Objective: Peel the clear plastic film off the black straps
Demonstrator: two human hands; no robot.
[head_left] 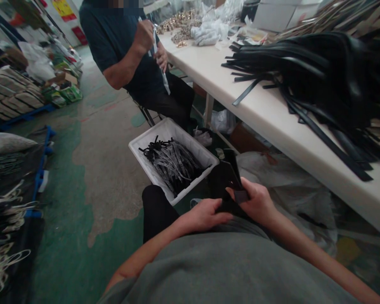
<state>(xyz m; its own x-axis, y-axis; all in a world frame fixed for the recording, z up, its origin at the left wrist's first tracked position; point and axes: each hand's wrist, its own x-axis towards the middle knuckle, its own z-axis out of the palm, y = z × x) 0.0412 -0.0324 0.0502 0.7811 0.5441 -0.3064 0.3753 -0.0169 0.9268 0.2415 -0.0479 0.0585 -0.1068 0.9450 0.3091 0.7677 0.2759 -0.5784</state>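
My right hand [258, 200] grips folded black straps [232, 171], with the fingers wrapped round them near a dark grey band. The flat ends stick up past my fingers, over my lap. Close beside it, my left hand [205, 215] has its fingers bent around dark material that looks like the lower part of the same straps. Black trousers behind make that edge hard to see. Just ahead stands a white plastic bin [139, 154] holding many black straps [177, 162], several in clear wrapping.
On the white table [209, 71] at right lies a big pile of black straps [319, 71]; some hang over its edge. Metal fittings [185, 25] and plastic bags lie farther back. A seated co-worker [123, 50] holds a wrapped strip. Blue pallets [42, 156] with goods stand at left.
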